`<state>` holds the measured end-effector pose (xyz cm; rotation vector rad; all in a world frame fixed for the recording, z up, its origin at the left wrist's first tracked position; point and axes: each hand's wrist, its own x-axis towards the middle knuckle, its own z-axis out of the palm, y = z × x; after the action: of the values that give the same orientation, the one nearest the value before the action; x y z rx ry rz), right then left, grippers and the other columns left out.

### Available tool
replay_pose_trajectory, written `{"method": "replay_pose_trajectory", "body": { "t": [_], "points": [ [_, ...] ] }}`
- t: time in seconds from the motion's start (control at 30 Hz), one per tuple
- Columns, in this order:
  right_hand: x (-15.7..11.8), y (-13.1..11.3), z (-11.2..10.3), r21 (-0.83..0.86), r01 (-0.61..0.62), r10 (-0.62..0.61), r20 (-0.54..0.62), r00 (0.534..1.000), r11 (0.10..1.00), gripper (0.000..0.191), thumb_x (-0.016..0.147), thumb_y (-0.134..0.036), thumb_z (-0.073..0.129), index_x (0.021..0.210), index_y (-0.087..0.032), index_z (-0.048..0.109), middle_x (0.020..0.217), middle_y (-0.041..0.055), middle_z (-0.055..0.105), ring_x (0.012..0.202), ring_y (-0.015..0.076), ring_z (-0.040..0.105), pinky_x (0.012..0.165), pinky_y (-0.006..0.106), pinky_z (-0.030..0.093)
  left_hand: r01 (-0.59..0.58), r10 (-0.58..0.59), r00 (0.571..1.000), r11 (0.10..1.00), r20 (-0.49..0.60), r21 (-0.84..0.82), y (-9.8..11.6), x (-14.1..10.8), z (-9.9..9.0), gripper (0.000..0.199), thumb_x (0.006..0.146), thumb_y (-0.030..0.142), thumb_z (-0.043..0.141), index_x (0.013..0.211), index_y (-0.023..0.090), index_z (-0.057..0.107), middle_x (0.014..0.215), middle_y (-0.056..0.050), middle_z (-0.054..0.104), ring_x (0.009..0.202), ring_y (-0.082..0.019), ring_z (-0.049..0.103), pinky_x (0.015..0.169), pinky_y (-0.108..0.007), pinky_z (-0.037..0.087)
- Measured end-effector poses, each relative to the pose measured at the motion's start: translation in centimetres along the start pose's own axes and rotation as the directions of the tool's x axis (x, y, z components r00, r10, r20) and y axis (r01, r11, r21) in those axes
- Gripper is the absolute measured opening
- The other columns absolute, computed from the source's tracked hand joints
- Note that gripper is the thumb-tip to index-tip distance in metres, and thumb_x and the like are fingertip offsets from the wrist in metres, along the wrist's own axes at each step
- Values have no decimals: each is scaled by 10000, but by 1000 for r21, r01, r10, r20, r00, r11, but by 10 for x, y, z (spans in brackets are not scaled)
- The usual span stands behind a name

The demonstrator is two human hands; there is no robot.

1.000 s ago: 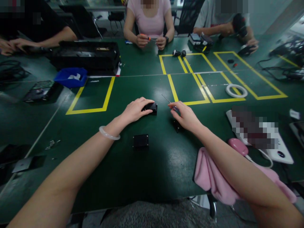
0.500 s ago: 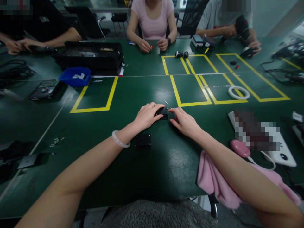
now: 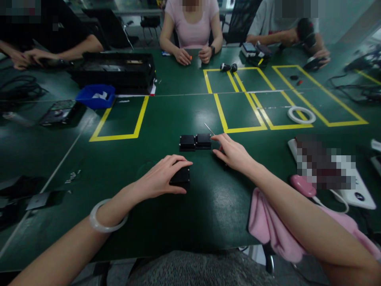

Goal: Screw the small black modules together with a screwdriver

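My left hand (image 3: 163, 176) hovers with thumb and fingers apart around a small flat black box (image 3: 181, 174) near the middle of the table. Its left part is hidden under the hand, and I cannot tell whether the fingers touch it. Farther out, two more small black boxes stand side by side, one on the left (image 3: 187, 142) and one on the right (image 3: 203, 140), with bright corner screws. Just right of them, my right hand (image 3: 229, 151) is curled round a screwdriver, whose thin metal shaft (image 3: 208, 128) points up and left. The fingers hide most of its handle.
A pink cloth (image 3: 264, 218), a pink mouse-shaped device (image 3: 303, 186) and a white board (image 3: 361, 192) lie at right. A white ring (image 3: 301, 114), a blue bin (image 3: 95, 96) and a black crate (image 3: 119, 75) are farther off. Loose screws (image 3: 72, 176) lie left. Several people sit opposite.
My left hand has let go of the paired black boxes and moved down and left to the nearer black box. My right hand has stayed almost still.
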<state>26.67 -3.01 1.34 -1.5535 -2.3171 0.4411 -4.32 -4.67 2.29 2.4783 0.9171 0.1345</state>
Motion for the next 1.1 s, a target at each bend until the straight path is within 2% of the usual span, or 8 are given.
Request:
{"method": "replay_pose_trajectory", "body": {
  "t": [0.13, 0.3, 0.6, 0.8, 0.87, 0.97, 1.03, 1.1],
  "points": [
    [0, 1, 0, -8, 12, -12, 11, 1000, 1000, 426, 1016, -213, 585, 1437, -162, 543, 1357, 158, 648, 1014, 267, 754, 928, 442, 629, 22, -20, 1000, 996, -23, 90, -5, 9, 12, 630, 960, 437, 788, 1496, 228, 531, 1375, -128, 622, 1197, -307, 613, 1005, -458, 517],
    [-1, 0, -2, -15, 17, -17, 33, 999, 1000, 434, 1020, -220, 587, 1447, -152, 538, 1367, 161, 651, 1023, 280, 751, 937, 457, 626, -5, 14, 999, 982, -52, 186, 1, 37, 12, 575, 975, 438, 769, 1446, 178, 566, 1316, -129, 650, 1125, -305, 631, 933, -427, 507],
    [-3, 2, -5, 14, 51, -52, 62, 997, 999, 416, 1022, -212, 587, 1434, -177, 534, 1408, 151, 637, 999, 254, 741, 929, 442, 626, -2, 32, 989, 979, -145, 206, 11, 56, 21, 515, 1015, 408, 716, 1439, 173, 542, 1343, -137, 665, 1167, -315, 651, 947, -429, 521],
    [-4, 5, -3, 41, 58, -58, 20, 998, 997, 401, 1007, -213, 601, 1405, -202, 557, 1378, 143, 647, 1029, 263, 737, 913, 440, 623, -1, 38, 984, 978, -175, 210, 12, 60, 24, 502, 1027, 409, 688, 1445, 176, 537, 1353, -141, 673, 1184, -328, 658, 959, -450, 529],
    [-3, 7, -3, 107, 82, -77, -47, 996, 991, 382, 1001, -217, 603, 1381, -205, 569, 1331, 138, 664, 1033, 260, 731, 921, 442, 615, 3, 34, 982, 980, -186, 199, 12, 59, 24, 500, 1033, 405, 678, 1456, 188, 522, 1359, -135, 673, 1194, -322, 659, 965, -442, 528],
    [1, 8, -6, 294, 150, -97, -188, 977, 944, 345, 985, -200, 594, 1330, -197, 582, 1234, 123, 697, 975, 228, 722, 914, 418, 602, 2, 33, 979, 986, -204, 168, 12, 57, 25, 499, 1035, 398, 674, 1462, 204, 505, 1377, -127, 665, 1214, -314, 654, 993, -440, 524],
    [5, 4, -11, 440, 177, -68, -252, 965, 880, 320, 984, -198, 587, 1304, -195, 585, 1179, 108, 723, 971, 212, 723, 887, 390, 597, 5, 28, 976, 989, -218, 148, 12, 56, 26, 500, 1033, 393, 677, 1461, 202, 503, 1384, -131, 660, 1226, -320, 649, 1008, -452, 524],
    [8, -4, -18, 596, 188, -30, -265, 964, 781, 277, 1003, -222, 585, 1278, -194, 586, 1115, 87, 739, 944, 188, 730, 860, 360, 596, 9, 22, 972, 991, -232, 131, 12, 55, 27, 507, 1028, 386, 684, 1462, 196, 503, 1383, -136, 655, 1234, -327, 644, 1020, -466, 525]
  ]
}}
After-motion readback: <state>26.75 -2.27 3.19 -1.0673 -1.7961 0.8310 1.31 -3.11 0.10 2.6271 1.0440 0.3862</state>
